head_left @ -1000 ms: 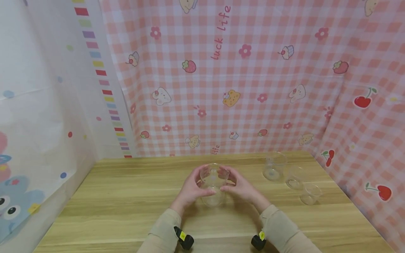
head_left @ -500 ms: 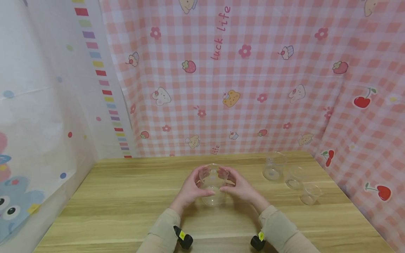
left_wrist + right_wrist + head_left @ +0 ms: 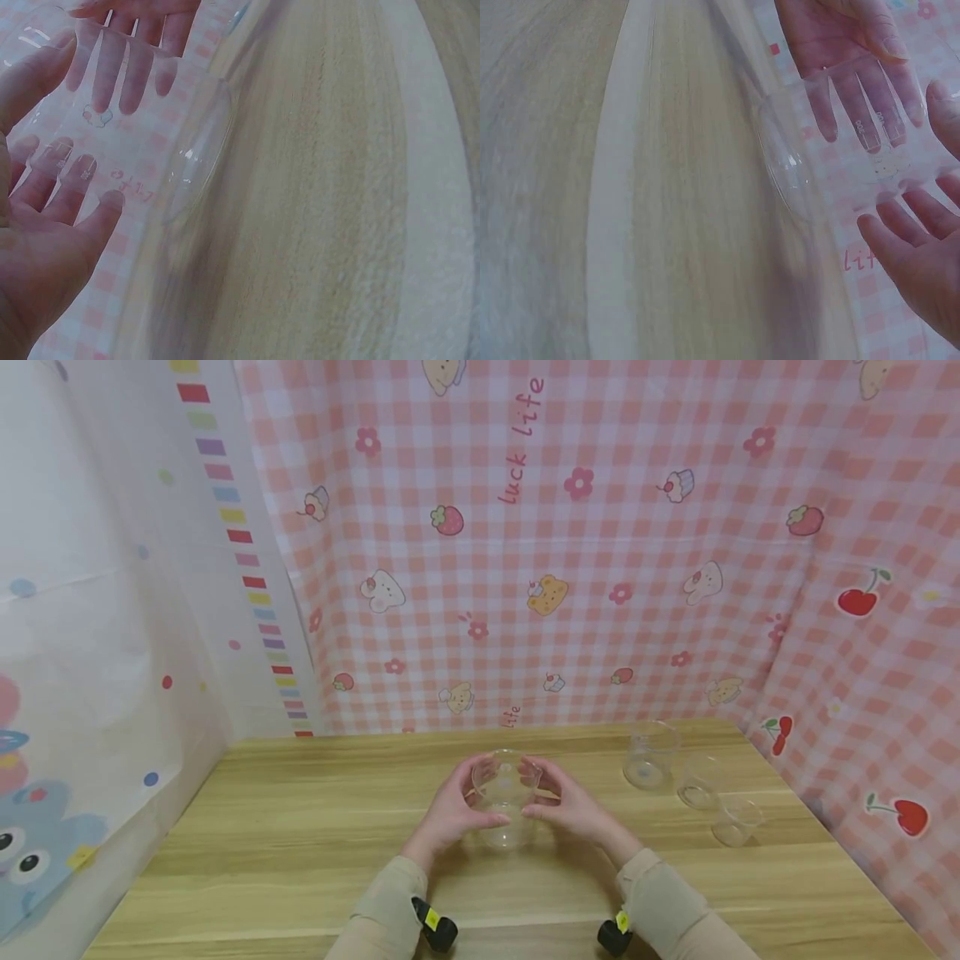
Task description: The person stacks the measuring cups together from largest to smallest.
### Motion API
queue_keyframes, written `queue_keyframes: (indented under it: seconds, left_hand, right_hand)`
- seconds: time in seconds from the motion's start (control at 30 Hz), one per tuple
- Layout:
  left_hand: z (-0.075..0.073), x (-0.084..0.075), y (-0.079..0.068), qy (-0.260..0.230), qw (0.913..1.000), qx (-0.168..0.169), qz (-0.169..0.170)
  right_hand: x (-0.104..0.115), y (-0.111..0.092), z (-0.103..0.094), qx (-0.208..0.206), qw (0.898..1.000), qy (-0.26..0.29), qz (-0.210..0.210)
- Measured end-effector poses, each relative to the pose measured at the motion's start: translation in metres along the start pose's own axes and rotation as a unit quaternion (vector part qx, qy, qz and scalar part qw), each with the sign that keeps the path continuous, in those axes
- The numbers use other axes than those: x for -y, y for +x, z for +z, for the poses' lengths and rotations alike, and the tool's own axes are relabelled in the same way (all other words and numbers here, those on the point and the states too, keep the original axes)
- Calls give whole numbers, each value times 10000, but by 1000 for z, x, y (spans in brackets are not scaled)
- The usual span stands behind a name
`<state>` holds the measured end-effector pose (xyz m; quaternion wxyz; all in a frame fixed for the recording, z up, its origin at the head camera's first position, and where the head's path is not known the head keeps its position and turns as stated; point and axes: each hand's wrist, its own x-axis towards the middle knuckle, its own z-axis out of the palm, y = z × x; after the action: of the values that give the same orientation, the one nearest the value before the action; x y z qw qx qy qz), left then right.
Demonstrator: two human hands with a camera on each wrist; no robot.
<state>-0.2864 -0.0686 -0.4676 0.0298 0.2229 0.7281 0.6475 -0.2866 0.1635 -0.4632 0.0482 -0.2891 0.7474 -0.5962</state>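
A clear glass beaker [image 3: 506, 789] stands upright near the middle of the wooden table. My left hand [image 3: 453, 806] holds it from the left, with the thumb across the near side and the fingers round the far side. From the right, my right hand [image 3: 567, 804] grips it the same way. Small printed marks show on the see-through wall of the beaker [image 3: 832, 161] in the right wrist view. In the left wrist view the beaker's rounded base [image 3: 196, 161] sits close over the table, and the fingers of both hands are seen through or beside the glass.
To the right stand three more clear vessels in a slanting row: a large one [image 3: 649, 768], a middle one [image 3: 697, 792] and a small one [image 3: 735, 828]. A pink checked cloth [image 3: 525, 568] hangs behind the wooden table [image 3: 300, 827]; a white patterned cloth [image 3: 97, 635] hangs at the left.
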Motion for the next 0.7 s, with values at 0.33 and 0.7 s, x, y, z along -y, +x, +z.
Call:
queue_keyframes:
  seconds: [0.33, 0.7]
  left_hand:
    - [0, 0, 0, 18, 10000, 6, -9]
    - [0, 0, -1, 29, 10000, 24, -18]
  right_hand:
    - [6, -10, -15, -191, 9989, -409, 121]
    - [9, -19, -34, -264, 9946, -1003, 14]
